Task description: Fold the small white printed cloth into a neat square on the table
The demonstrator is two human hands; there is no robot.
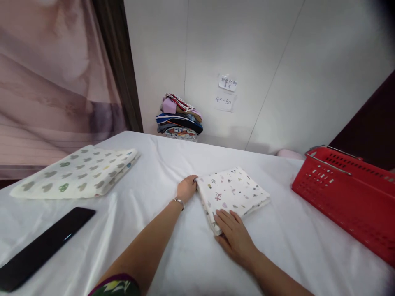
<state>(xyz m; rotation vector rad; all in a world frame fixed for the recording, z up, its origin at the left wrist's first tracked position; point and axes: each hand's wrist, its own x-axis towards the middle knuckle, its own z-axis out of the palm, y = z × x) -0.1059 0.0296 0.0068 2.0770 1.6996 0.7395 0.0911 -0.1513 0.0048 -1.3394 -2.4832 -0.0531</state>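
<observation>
A folded white cloth with small printed plants and shapes lies flat on the white-covered table, a little right of the middle. At its far-left corner my left hand is closed, the fingertips partly hidden behind the fold. My right hand is at the near corner, its fingers on top of the cloth and its thumb low along the edge, so the layers sit between them. A second folded cloth, cream with grey and green mushroom or tree-like prints, lies at the left, apart from both hands.
A long black flat object lies at the near left. The red perforated basket with metal handles stands at the right. Beyond the far table edge is a stack of folded fabrics against the wall; paper signs hang there.
</observation>
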